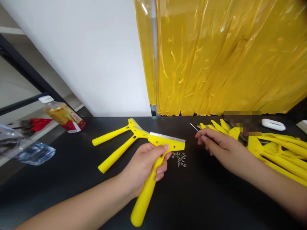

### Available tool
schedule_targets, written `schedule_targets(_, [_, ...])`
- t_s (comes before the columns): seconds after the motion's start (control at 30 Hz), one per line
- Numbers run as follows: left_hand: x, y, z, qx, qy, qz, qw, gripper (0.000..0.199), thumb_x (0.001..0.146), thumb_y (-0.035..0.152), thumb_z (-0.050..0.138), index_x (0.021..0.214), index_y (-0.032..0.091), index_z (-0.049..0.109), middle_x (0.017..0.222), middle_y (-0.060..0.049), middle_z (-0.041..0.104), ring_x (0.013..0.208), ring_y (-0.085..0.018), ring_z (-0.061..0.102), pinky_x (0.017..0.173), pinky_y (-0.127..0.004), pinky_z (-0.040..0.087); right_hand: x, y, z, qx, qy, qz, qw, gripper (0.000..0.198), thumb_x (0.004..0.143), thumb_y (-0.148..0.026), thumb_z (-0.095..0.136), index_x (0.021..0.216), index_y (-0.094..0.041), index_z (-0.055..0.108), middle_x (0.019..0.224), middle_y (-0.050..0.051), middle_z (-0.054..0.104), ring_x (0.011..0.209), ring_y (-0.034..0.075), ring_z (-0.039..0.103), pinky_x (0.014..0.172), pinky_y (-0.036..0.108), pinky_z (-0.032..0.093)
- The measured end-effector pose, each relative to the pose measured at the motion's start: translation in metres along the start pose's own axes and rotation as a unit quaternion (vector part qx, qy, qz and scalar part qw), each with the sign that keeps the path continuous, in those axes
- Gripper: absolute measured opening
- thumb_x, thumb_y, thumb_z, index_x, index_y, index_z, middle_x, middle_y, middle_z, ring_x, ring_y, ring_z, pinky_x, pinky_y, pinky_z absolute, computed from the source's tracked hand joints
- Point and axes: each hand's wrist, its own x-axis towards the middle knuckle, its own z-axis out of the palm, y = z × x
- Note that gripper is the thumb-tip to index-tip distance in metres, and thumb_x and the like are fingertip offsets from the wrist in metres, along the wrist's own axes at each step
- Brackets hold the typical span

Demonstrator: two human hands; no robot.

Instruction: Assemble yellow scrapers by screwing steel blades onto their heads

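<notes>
My left hand (pixel 146 163) is closed around the neck of a yellow scraper (pixel 146 191). Its head has a metal blade along the top edge and two small holes in the yellow face, and my thumb presses just below them. Pinched in my right hand (pixel 218 143) is a thin metal rod (pixel 195 128), its tip pointing up and left; any handle is hidden by the fingers. Small screws (pixel 181 162) lie loose on the table, just right of my left fingers. Two more yellow scrapers (pixel 117 153) rest on the left, heads towards the middle.
On the right lies a heap of yellow scraper bodies (pixel 283 153), partly behind my right forearm, with a white case (pixel 273 124) beyond. A drink bottle (pixel 64 115) and a clear plastic bottle (pixel 31 150) are at left. Yellow plastic sheeting (pixel 216 57) hangs behind the black table (pixel 187 198).
</notes>
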Motion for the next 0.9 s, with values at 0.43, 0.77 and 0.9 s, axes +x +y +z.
schedule_targets(0.43, [0.004,-0.002,-0.003,-0.016,0.003,0.0,1.0,0.034,0.101,0.038,0.068,0.076,0.016,0.064,0.048,0.004,0.045,0.041,-0.007,0.036,0.041,-0.017,0.032,-0.002,-0.014,-0.012,0.202,0.0,0.004,0.979,0.031,0.093,-0.053,0.079,0.11,-0.027,0.074,0.094,0.002,0.068,0.071,0.016,0.058,0.065,0.031,0.048])
schedule_targets(0.77, [0.005,-0.003,-0.003,-0.02,0.012,0.006,1.0,0.032,0.1,0.037,0.069,0.076,0.016,0.063,0.049,0.004,0.045,0.042,-0.007,0.036,0.04,-0.016,0.032,0.0,-0.021,-0.014,0.391,0.105,0.011,0.914,0.021,0.082,-0.038,0.093,0.096,-0.029,0.08,0.082,-0.001,0.063,0.071,0.014,0.054,0.059,0.026,0.046])
schedule_targets(0.9, [0.004,-0.003,-0.002,-0.017,0.013,0.0,1.0,0.032,0.1,0.037,0.068,0.076,0.016,0.063,0.048,0.005,0.045,0.041,-0.007,0.036,0.04,-0.016,0.032,0.001,-0.021,-0.018,0.364,0.128,0.0,0.923,0.023,0.082,-0.044,0.091,0.098,-0.029,0.081,0.086,0.0,0.066,0.076,0.017,0.059,0.063,0.028,0.049])
